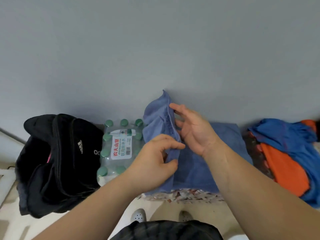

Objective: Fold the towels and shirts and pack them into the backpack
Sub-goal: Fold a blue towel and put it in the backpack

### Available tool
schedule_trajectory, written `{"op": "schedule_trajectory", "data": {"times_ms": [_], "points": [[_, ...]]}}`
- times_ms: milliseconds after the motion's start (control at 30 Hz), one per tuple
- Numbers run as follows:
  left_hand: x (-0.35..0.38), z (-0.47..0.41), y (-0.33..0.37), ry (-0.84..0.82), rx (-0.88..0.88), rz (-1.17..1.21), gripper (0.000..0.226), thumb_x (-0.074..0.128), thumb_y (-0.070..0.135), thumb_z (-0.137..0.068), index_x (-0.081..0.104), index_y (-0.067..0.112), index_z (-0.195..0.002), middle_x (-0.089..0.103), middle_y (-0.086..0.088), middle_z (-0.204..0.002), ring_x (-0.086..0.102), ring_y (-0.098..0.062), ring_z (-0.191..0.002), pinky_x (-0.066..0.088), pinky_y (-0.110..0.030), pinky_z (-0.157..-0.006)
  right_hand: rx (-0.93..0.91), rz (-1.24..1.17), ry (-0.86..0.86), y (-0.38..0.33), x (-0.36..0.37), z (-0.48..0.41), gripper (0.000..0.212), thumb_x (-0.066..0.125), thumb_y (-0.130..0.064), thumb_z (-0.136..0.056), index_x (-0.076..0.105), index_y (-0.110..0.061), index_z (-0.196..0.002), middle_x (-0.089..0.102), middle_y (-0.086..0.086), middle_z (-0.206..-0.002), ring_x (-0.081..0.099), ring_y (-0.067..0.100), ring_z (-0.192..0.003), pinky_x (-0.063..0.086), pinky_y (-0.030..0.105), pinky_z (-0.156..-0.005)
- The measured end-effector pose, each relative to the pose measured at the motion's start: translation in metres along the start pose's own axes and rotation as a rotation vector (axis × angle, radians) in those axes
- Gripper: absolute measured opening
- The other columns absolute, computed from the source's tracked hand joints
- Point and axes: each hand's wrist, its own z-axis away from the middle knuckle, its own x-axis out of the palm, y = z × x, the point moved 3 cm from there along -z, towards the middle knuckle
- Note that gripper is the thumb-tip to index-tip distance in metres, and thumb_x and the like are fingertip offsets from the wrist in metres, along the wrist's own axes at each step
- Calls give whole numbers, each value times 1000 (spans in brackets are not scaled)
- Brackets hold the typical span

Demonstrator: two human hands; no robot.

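A blue towel [156, 118] stands half lifted in front of me, its lower part lying on a patterned surface [187, 194]. My left hand [155, 161] pinches the towel's near edge between thumb and fingers. My right hand [192, 129] holds its fingers nearly straight against the raised fold from the right. A black backpack [57, 161] sits open at the left. At the right lies a heap of blue and orange clothes [287, 153].
A shrink-wrapped pack of green-capped water bottles [119, 146] stands between the backpack and the towel. A grey wall [155, 49] rises right behind everything. My shoes [138, 215] show on the pale floor below.
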Motion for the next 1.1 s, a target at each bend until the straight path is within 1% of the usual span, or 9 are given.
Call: {"op": "schedule_trajectory", "data": {"times_ms": [200, 300, 400, 500, 633, 733, 867, 967, 1100], "points": [[96, -34, 20, -100, -67, -22, 44, 68, 0, -84, 68, 21, -122, 54, 10, -118, 52, 13, -61, 38, -5, -65, -12, -46, 66, -30, -110, 20, 51, 58, -35, -92, 59, -4, -133, 70, 6, -121, 67, 22, -106, 56, 40, -84], [133, -46, 15, -162, -122, -137, 49, 70, 8, -85, 63, 22, -131, 51, 12, -121, 50, 17, -82, 35, -2, -77, 55, 84, 111, -23, -152, 20, 32, 53, -28, -101, 63, -12, -127, 70, 5, -123, 67, 22, -109, 55, 40, -90], [163, -52, 8, -216, -193, -244, 55, 68, 10, -87, 56, 19, -139, 49, 8, -126, 49, 5, -100, 30, 0, -88, 175, 258, 114, -7, -179, 21, 37, 55, -29, -102, 56, -21, -139, 62, 1, -135, 59, 21, -123, 48, 43, -105], [181, -49, 1, -233, -286, -278, 58, 64, 8, -86, 52, 17, -142, 48, 4, -131, 47, -11, -124, 29, -2, -92, 192, 425, 92, -2, -186, 19, 43, 61, -23, -100, 53, -21, -142, 54, -2, -142, 55, 13, -123, 48, 37, -104], [187, -44, -4, -207, -353, -263, 60, 62, 5, -84, 52, 17, -142, 46, 10, -121, 49, -9, -117, 32, 1, -85, 148, 754, 50, -1, -184, 11, 59, 66, -30, -95, 45, -15, -148, 39, 0, -155, 45, 18, -137, 40, 38, -114], [188, -44, 0, -173, -353, -224, 62, 64, 5, -82, 54, 18, -141, 49, 10, -125, 50, -8, -116, 39, -12, -96, 37, 963, 12, -12, -178, 7, 56, 63, -26, -98, 45, -9, -147, 40, 1, -153, 42, 15, -137, 32, 21, -108], [190, -49, 9, -104, -295, -144, 56, 68, 7, -82, 60, 26, -134, 50, 20, -122, 56, 1, -96, 42, -14, -85, -23, 768, -29, -30, -180, 8, 48, 65, -22, -97, 53, -13, -142, 56, -3, -142, 55, 3, -121, 41, 4, -91], [191, -49, 8, -77, -287, -124, 39, 74, 18, -86, 68, 31, -122, 54, 19, -118, 56, 6, -79, 40, -11, -79, -13, 1004, 60, -34, -205, 7, 61, 66, -34, -95, 45, -13, -148, 45, 1, -153, 45, 15, -137, 37, 24, -111], [171, -35, -8, 58, -393, -202, 15, 73, 28, -87, 71, 38, -99, 61, 20, -102, 55, 9, -88, 39, -10, -80, 129, 1501, 156, -28, -225, 12, 78, 57, -55, -93, 29, -18, -156, 15, 10, -166, 22, 37, -148, 28, 46, -118]]}}
